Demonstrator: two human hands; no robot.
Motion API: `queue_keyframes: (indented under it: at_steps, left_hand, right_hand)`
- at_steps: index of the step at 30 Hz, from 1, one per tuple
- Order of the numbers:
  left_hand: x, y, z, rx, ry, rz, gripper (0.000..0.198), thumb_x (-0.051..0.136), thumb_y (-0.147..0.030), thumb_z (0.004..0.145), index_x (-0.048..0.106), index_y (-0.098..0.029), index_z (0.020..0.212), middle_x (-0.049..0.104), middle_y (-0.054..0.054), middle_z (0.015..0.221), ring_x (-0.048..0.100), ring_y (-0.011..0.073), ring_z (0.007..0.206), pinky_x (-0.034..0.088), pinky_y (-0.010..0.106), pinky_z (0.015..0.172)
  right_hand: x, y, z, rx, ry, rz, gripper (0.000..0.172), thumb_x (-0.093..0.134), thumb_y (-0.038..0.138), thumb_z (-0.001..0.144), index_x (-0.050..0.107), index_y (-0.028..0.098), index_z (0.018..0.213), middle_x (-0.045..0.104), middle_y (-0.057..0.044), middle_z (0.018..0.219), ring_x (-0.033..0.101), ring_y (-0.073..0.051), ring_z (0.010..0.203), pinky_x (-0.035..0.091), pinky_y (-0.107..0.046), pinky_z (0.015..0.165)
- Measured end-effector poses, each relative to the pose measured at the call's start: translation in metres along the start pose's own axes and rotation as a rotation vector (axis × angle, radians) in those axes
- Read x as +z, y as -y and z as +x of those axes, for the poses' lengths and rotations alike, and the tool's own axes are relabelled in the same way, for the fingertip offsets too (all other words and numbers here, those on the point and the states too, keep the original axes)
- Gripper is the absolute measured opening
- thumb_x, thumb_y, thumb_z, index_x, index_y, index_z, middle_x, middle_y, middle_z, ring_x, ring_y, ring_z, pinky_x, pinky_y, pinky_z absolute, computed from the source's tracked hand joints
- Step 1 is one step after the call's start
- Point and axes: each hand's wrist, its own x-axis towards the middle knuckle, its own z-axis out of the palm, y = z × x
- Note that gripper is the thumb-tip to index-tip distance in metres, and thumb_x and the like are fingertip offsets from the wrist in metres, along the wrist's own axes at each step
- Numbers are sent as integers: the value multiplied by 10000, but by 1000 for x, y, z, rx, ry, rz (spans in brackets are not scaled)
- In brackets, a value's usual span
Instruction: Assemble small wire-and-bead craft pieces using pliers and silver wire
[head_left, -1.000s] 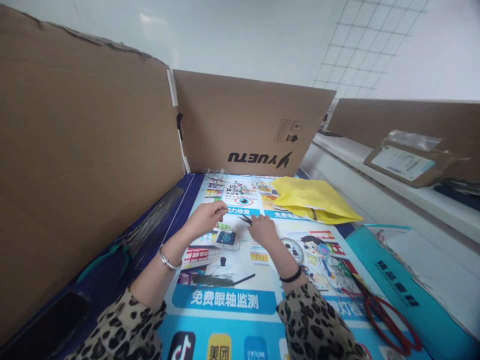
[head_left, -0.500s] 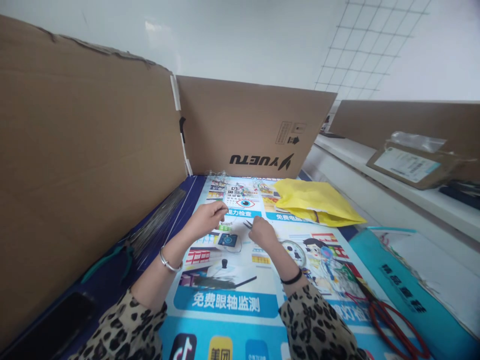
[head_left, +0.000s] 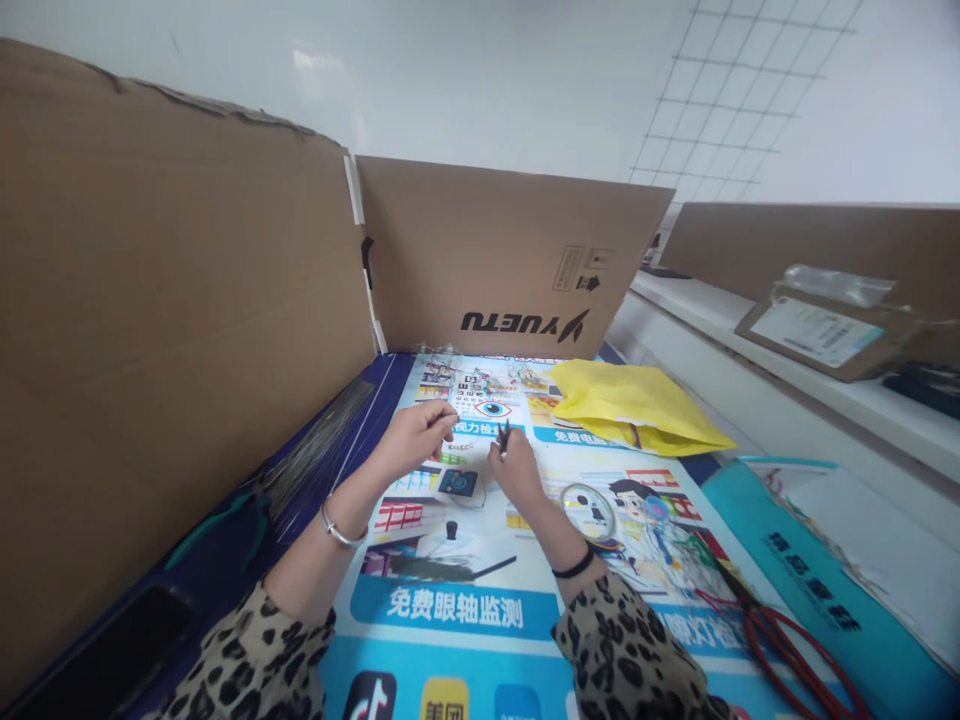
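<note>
My left hand (head_left: 415, 440) is closed in a pinch above the printed sheet (head_left: 525, 540); whatever lies between thumb and forefinger is too fine to make out. Close by on the right, my right hand (head_left: 517, 468) is wrapped round a small dark tool with two pointed tips (head_left: 504, 434), its points upward and away from me. The palm hides the tool's handle. A small gap separates the hands. Left of them lies a bundle of thin metal wires (head_left: 319, 440), beside a teal-handled tool (head_left: 225, 530).
Cardboard walls (head_left: 495, 255) stand at the back and left. A yellow bag (head_left: 637, 405), a round clear container (head_left: 589, 512), red-handled scissors (head_left: 799, 650) and a teal bag (head_left: 825, 570) lie to the right. A dark flat object (head_left: 105, 650) rests lower left. Loose fine wires (head_left: 499, 380) lie further back.
My right hand has turned, so the dark tool's tips swing from pointing left to pointing upward. My left hand keeps almost the same place and pinch.
</note>
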Motion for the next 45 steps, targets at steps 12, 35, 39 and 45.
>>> queue_keyframes:
  at_steps: [12, 35, 39, 45]
  left_hand:
    - [4, 4, 2, -17, -109, -43, 211, 441, -335, 817, 542, -175, 723, 585, -27, 605, 562, 81, 481, 419, 181, 493]
    - [43, 4, -5, 22, -377, -198, 131, 480, -270, 813, 533, -178, 736, 632, -25, 652, 648, 116, 633, 489, 207, 611]
    - [46, 7, -6, 57, -419, -156, 131, 494, -262, 806, 541, -178, 717, 632, -31, 629, 631, 108, 612, 468, 199, 595]
    - [48, 10, -6, 72, -410, -150, 138, 488, -265, 814, 548, -177, 726, 636, -25, 640, 622, 110, 616, 463, 204, 605]
  right_hand:
    - [4, 1, -3, 25, 78, 49, 436, 442, 137, 772, 439, 114, 1207, 543, -127, 1071, 523, -214, 984, 400, -310, 844]
    - [-90, 69, -21, -204, -41, -180, 190, 454, 315, 861, 552, 171, 937, 554, -106, 937, 482, -237, 897, 369, -345, 769]
    - [-94, 72, -24, -200, -77, -244, 185, 440, 326, 871, 539, 180, 929, 547, -90, 920, 474, -233, 879, 350, -347, 753]
    - [-95, 73, -25, -222, -96, -281, 182, 437, 330, 876, 538, 181, 904, 544, -82, 890, 468, -226, 854, 329, -333, 729]
